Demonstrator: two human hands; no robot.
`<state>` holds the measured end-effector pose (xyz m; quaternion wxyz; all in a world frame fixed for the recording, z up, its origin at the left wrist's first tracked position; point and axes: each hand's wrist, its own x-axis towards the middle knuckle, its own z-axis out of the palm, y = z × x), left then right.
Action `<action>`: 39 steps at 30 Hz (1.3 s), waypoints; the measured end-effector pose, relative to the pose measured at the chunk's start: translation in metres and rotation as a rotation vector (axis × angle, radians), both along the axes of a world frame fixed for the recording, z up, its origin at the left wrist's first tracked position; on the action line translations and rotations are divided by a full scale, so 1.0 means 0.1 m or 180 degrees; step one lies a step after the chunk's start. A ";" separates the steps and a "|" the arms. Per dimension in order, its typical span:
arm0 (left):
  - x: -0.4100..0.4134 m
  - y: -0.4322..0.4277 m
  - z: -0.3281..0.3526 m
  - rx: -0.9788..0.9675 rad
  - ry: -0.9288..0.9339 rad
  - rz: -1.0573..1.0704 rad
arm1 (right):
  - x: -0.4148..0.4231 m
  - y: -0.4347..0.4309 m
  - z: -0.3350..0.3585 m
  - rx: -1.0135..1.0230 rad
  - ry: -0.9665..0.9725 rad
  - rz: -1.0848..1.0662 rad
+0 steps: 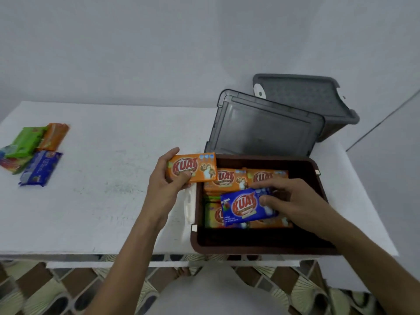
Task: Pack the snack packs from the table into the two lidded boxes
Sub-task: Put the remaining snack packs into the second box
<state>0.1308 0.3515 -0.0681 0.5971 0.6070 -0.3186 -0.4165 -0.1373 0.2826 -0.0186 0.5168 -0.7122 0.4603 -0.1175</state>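
An open brown box (pixel 263 246) sits at the table's front right with several orange and green snack packs (pixel 229 178) lying inside. My left hand (pixel 166 180) holds an orange snack pack (pixel 197 167) just over the box's left rim. My right hand (pixel 293 198) grips a blue snack pack (pixel 243 206) above the packs inside the box. A grey box (pixel 318 103) stands behind, at the back right. At the table's far left lies a small pile of packs: green (pixel 26 142), orange (pixel 54 135), blue (pixel 39 168).
A translucent grey lid (pixel 266 126) leans between the brown box and the grey box. A white lid or handle piece (pixel 188 203) lies against the brown box's left side. The white table (pixel 102 178) ends near my body; patterned floor tiles show below.
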 end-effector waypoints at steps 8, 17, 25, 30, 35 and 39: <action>-0.04 -0.01 -0.01 0.0083 -0.0195 0.0013 | 0.26 0.08 -0.47 0.0727 0.0174 -0.0159; -0.03 0.00 -0.02 0.0173 -0.0261 0.0007 | 0.35 0.07 -0.65 -0.0112 0.1028 0.0419; -0.06 -0.04 -0.01 0.0196 -0.0332 -0.0137 | 0.36 0.02 -0.56 -0.0650 0.1613 0.0993; -0.06 -0.03 0.02 0.0180 -0.0479 -0.0221 | 0.24 -0.10 -0.19 -0.0625 0.1356 0.0944; -0.12 -0.02 0.11 0.0080 -0.0631 -0.0336 | 0.32 -0.11 -0.05 -0.0996 0.0327 0.0078; -0.17 -0.02 0.20 -0.0026 -0.0564 -0.0534 | 0.54 -0.07 -0.09 -0.0781 -0.0358 0.0061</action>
